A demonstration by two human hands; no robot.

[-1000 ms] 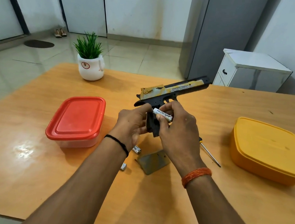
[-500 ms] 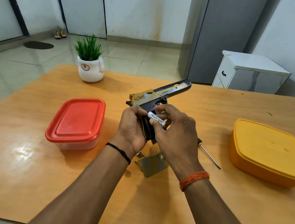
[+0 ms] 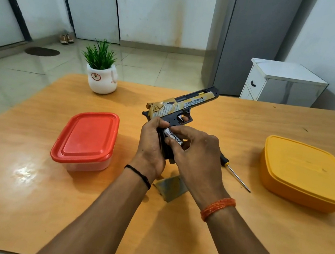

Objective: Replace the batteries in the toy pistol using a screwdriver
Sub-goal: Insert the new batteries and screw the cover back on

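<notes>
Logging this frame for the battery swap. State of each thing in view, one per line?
Toy pistol: held off the table, grip cover off.
Battery: pinched at the grip.
Left hand: grips the pistol.
Right hand: pinches the battery.
Cover plate: lying on the table.
Screwdriver: lying unused.
Red box: lid on.
Yellow box: lid on.

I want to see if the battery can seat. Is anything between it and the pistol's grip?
Nothing visible blocks it. The right hand pinches the battery right against the grip of the toy pistol, which the left hand holds. The cover plate lies off on the table. Fingers hide the slot itself.
</notes>
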